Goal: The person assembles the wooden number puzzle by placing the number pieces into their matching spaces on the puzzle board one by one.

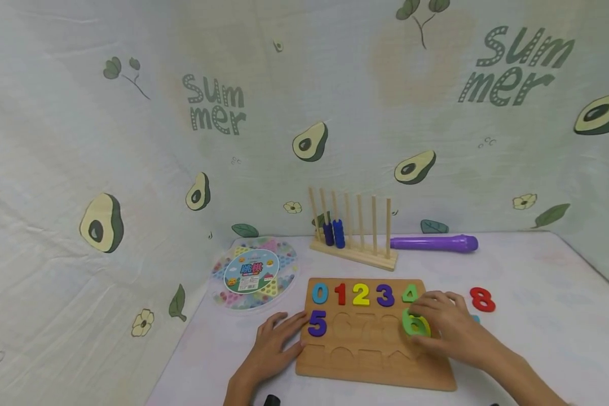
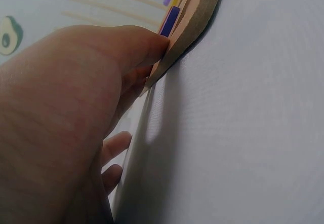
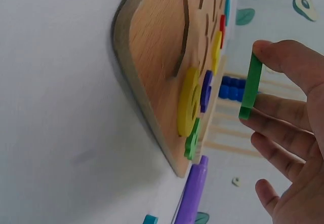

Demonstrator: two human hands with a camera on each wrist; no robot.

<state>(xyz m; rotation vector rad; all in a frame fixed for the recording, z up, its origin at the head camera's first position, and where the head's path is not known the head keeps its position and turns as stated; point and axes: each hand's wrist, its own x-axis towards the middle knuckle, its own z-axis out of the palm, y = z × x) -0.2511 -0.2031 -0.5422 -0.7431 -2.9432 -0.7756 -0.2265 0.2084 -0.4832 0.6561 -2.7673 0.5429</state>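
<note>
The wooden number board lies on the table, with 0, 1, 2, 3 and 4 along its back row and a purple 5 at the left of the middle row. Between thumb and fingertips my right hand pinches a green 6, held above the board's right side. Under it a yellow number piece sits on the board, mostly hidden in the head view. My left hand rests at the board's left edge, its thumb and fingertips touching the wood, fingers fairly straight.
To the right lie a red 8 and a blue piece partly behind my hand. Behind the board stand a wooden peg rack with blue beads and a purple stick. A round, colourful game package lies at left.
</note>
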